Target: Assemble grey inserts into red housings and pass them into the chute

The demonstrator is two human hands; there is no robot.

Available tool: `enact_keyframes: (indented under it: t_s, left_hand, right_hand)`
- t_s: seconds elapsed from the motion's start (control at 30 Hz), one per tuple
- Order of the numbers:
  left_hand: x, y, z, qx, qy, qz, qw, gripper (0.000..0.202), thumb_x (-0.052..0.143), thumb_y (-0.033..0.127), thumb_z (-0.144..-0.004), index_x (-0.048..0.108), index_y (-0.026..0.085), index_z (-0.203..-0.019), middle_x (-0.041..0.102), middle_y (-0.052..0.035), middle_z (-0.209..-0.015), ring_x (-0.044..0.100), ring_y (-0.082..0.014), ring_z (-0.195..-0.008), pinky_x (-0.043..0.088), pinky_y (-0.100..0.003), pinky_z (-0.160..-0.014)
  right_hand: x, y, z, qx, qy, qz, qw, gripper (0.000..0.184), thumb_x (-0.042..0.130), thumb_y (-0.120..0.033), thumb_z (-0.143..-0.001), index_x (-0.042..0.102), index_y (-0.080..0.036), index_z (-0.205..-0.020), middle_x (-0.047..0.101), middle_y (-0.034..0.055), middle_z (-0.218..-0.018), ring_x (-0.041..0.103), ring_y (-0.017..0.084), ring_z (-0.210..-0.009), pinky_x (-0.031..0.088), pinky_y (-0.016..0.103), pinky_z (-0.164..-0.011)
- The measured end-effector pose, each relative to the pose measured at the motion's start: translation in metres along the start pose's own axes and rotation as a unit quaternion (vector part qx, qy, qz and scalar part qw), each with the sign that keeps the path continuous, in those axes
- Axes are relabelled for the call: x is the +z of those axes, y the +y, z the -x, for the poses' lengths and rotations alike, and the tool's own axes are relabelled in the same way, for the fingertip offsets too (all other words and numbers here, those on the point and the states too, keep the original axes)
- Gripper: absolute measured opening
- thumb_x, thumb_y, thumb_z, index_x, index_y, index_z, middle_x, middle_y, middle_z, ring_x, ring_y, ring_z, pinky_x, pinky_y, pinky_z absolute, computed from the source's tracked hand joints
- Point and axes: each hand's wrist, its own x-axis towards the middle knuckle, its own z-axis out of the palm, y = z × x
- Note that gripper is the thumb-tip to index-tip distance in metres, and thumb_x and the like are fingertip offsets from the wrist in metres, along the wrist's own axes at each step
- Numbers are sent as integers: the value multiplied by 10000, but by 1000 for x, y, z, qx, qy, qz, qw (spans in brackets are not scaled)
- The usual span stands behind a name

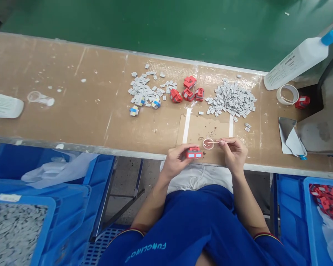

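Observation:
Near the front edge of the bench, my left hand [175, 161] grips a red toy vehicle piece [194, 153] with grey trim and two pale window patches. My right hand [234, 153] pinches a thin pale stick [217, 142]; its tip dips into a small round dish [208, 144] on the cardboard. Beyond the hands lie several more red vehicle pieces [188, 94]. One heap of small grey tiles [233, 98] sits to their right, another spread of grey tiles [145, 88] to their left. Small blue, white and yellow pieces [134, 110] rest beside the left spread.
A white bottle with a blue cap [296, 63] leans at the back right, near a tape roll [287, 94]. Another white bottle [4, 105] lies at far left. Blue crates hold grey tiles [16, 232] at lower left and red parts [329, 199] at lower right.

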Motion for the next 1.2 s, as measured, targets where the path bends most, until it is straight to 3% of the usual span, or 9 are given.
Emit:
enact_keyframes:
  t_s: [0.13,0.23,0.43,0.6,0.77,0.9,1.03,1.13,1.2]
  left_hand:
    - [0,1,0,-3,-3,-22,1000,306,802,325,-895,759,184,-1163,823,-113,-1101,791,-219,-966,616,-297,-849]
    - [0,2,-1,-2,-4,-28,1000,307,805,346,-895,757,178,-1147,824,-110,-1070,790,-213,-935,614,-283,-807]
    - [0,2,-1,11,0,-48,999,294,793,341,-902,752,174,-1141,820,-106,-1033,779,-203,-886,600,-266,-749]
    - [-1,3,-2,25,-7,-55,998,279,792,327,-905,751,172,-1133,817,-102,-1012,769,-191,-860,584,-251,-735]
    - [-2,4,-3,31,-3,-47,998,254,777,314,-915,755,178,-1129,820,-92,-1012,773,-187,-880,583,-252,-766]
    - [-5,4,-4,10,4,-11,1000,319,806,320,-884,769,193,-1175,827,-95,-1057,783,-214,-937,605,-294,-850]
    - [-7,4,-1,-31,14,86,996,387,828,288,-860,770,219,-1236,832,-98,-1070,793,-210,-894,631,-290,-805]
    - [-8,2,0,-71,34,184,980,438,840,289,-848,749,234,-1273,829,-101,-1077,788,-190,-748,634,-266,-637]
    - [-10,1,1,-79,43,230,969,447,863,296,-830,751,249,-1260,827,-98,-1087,796,-197,-740,639,-267,-620]
  right_hand:
    - [7,-19,6,-32,-4,-8,999,88,781,-289,-939,711,-244,-911,809,33,-866,803,201,-805,678,321,-704]
    - [12,-34,10,-92,-58,29,994,37,760,-248,-951,724,-250,-958,817,47,-906,807,220,-856,686,371,-763]
    - [23,-43,8,-182,-120,85,972,105,733,-157,-951,723,-250,-1000,826,46,-905,813,221,-854,685,353,-751]
    - [28,-36,8,-190,-129,86,969,134,744,-136,-940,714,-246,-1010,829,45,-925,813,211,-855,684,335,-754]
    - [13,-35,13,-151,-106,53,981,174,748,-107,-925,731,-245,-1029,819,45,-955,800,211,-899,668,355,-790]
    - [1,-29,9,-139,-37,95,985,83,760,-180,-926,745,-256,-958,782,38,-900,768,218,-861,640,373,-754]
    - [6,-25,6,-134,-81,170,973,33,713,-284,-970,741,-267,-965,758,61,-949,738,234,-906,624,403,-780]
    - [1,-23,4,-132,-130,190,964,282,661,-444,-994,706,-258,-1202,732,120,-1171,711,272,-1082,619,431,-841]
    - [-17,-22,-3,-133,-99,213,963,360,583,-499,-1021,689,-236,-1243,718,136,-1203,707,268,-1071,606,418,-831]
